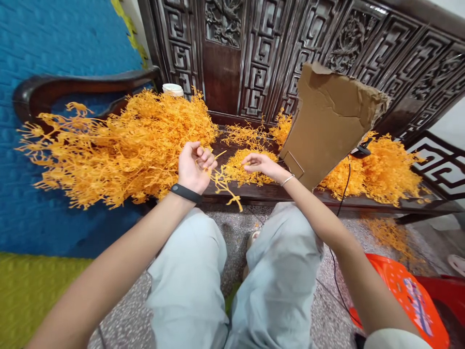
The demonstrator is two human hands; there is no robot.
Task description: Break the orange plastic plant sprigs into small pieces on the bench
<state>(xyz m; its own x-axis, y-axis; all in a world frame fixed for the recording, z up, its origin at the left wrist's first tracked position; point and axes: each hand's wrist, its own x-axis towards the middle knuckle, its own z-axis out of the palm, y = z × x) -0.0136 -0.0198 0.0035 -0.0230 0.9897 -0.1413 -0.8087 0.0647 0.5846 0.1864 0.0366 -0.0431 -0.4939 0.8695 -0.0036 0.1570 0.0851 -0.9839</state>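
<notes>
My left hand (198,165), palm up with curled fingers, holds a thin orange plastic branch piece (228,189) that hangs down over the bench edge. To its left rises a big heap of orange branched pieces (145,140). My right hand (259,165) hovers just right of it, fingers bent and thumb close to them; whether anything small is between them cannot be made out. Beneath and behind it lies a smaller pile of orange bits (241,167) on the dark wooden bench (250,193).
A brown cardboard piece (323,121) stands on the bench, with more orange heaps (388,169) and a black device (361,150) with a cable beside it. A white roll (173,89) sits behind the left heap. An orange-red plastic stool (407,295) is at lower right.
</notes>
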